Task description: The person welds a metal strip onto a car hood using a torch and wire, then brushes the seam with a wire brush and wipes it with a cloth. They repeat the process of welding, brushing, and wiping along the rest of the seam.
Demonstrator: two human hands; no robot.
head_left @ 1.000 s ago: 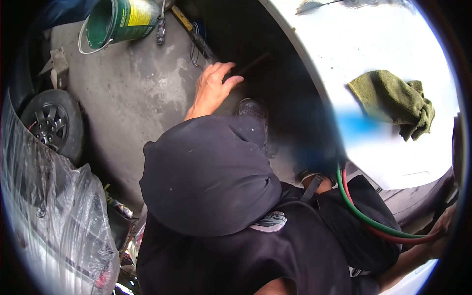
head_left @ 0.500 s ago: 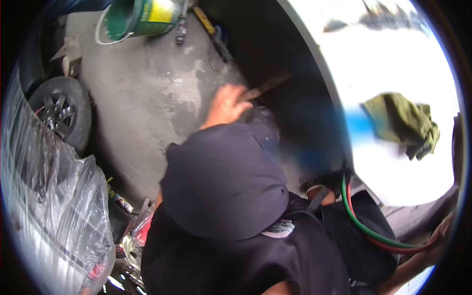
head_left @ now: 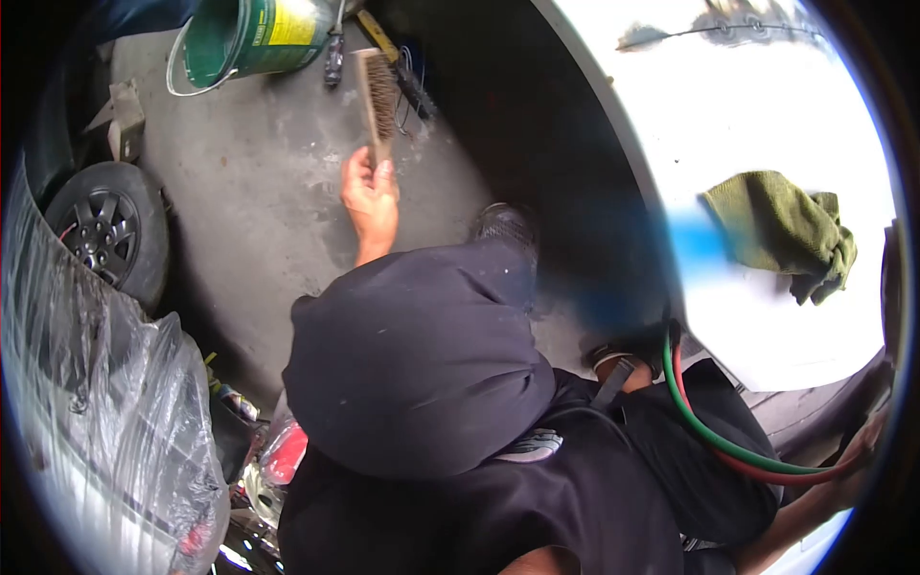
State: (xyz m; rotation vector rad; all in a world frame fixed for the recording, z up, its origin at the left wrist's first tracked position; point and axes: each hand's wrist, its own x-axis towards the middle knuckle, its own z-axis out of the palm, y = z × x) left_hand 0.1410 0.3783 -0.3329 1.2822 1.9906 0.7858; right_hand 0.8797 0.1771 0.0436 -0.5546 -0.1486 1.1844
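My left hand [head_left: 372, 199] reaches out past my bent, dark-clothed knee [head_left: 422, 359], its fingers closed around the handle of a wire brush [head_left: 379, 96]. The brush stands nearly upright in view, bristles facing right, over the concrete floor. At the dim right edge, my right hand [head_left: 867, 439] is closed around a green hose [head_left: 733, 455] and a red hose [head_left: 738, 471], which loop past my other leg. Its fingertips are partly hidden by shadow and the lens edge.
A green bucket [head_left: 251, 43] lies on its side near a screwdriver-like tool [head_left: 333, 59] and a yellow-black tool [head_left: 393, 57]. A wheel [head_left: 107, 235] and plastic sheeting [head_left: 144, 422] are at left. An olive cloth [head_left: 781, 225] rests on the white panel [head_left: 700, 125] at right.
My left hand has moved up and left with the wire brush, turning it from pointing right into the dark area to pointing away from me. My right hand stays by the hoses.
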